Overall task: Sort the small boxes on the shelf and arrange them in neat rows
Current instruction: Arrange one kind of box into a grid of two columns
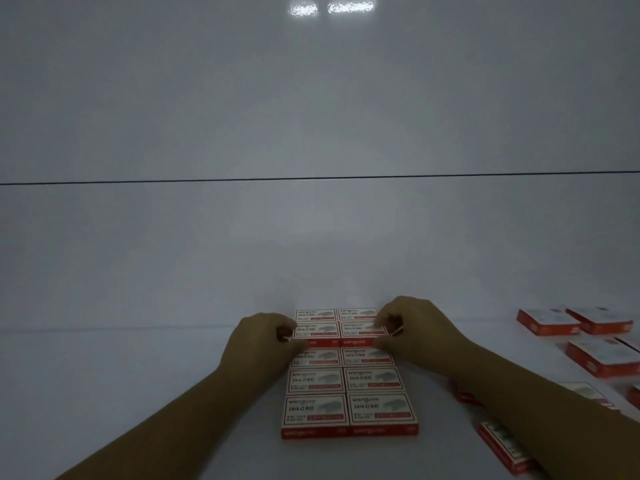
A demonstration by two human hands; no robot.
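Currently the left hand (263, 337) and the right hand (415, 327) are apart, each pinching an outer side of the raised boxes (341, 329) at the back of the block (348, 400), lower centre of the frame. Squeezed only from the sides, the two columns may buckle at their middle seam and drop, knocking the rows below crooked. The right forearm (519, 396) passes over loose boxes (502, 445) at lower right and may drag them.

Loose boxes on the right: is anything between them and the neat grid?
No separate object does. Bare shelf lies between the loose boxes and the grid. Only the right forearm crosses over the nearest two; the right hand and left hand pinch a box pair at the back.
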